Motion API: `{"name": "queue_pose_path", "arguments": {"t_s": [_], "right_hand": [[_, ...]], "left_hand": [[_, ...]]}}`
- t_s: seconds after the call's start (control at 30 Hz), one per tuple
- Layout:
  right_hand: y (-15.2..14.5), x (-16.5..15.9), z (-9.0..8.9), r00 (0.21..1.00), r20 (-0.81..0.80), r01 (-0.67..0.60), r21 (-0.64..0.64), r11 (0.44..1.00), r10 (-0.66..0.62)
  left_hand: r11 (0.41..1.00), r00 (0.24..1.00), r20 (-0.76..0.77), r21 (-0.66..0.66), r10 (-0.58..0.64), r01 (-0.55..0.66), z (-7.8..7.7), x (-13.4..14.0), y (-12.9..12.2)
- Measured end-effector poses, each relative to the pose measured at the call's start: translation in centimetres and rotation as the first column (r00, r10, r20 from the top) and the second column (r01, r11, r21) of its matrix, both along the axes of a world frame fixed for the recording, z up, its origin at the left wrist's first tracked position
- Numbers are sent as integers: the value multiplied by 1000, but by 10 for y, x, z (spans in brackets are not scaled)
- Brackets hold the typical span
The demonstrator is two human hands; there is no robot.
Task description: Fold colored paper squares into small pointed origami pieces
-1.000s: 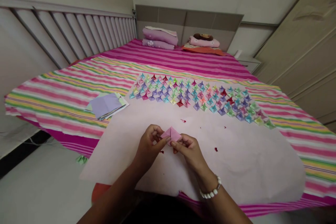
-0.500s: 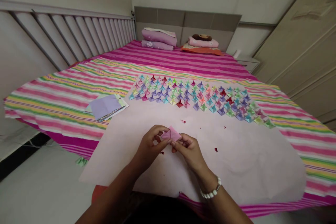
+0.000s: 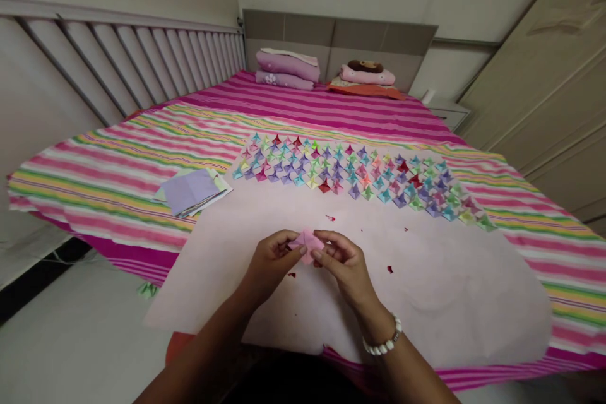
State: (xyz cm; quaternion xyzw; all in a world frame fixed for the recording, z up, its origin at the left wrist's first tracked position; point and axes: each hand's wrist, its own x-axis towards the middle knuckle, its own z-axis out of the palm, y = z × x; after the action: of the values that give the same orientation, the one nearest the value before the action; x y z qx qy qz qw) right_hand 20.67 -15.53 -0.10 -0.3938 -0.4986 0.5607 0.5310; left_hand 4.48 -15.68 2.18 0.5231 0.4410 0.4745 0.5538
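A small folded piece of pink paper is held above the large pale pink sheet. My left hand pinches its left side between thumb and fingers. On its right side, my right hand grips the paper the same way, with a white bead bracelet on that wrist. Rows of small folded paper pieces in many colours lie along the far part of the sheet. To the left, a stack of paper squares, lilac on top, overlaps the sheet's edge.
Dark red paper scraps are scattered on the sheet. The sheet lies on a bed with a striped cover. Folded bedding sits by the headboard. A slatted rail runs along the left; a green paper piece lies lower left.
The pink paper has been turned and now shows a different shape, with a point downward. The fingers of my right hand have shifted up along its right edge.
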Motion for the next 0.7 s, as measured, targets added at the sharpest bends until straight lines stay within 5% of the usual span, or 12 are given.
{"name": "queue_pose_path", "arguments": {"t_s": [0.37,0.7], "right_hand": [[1,-4,-2,997,-82,-7,-16,1000,6],[1,-6,1,977,-211,9,-62,998,-22]], "left_hand": [[998,1000,5,-57,25,-24,-9,-2,-1],[995,977,201,-56,-68,81,-13,-3,0]]}}
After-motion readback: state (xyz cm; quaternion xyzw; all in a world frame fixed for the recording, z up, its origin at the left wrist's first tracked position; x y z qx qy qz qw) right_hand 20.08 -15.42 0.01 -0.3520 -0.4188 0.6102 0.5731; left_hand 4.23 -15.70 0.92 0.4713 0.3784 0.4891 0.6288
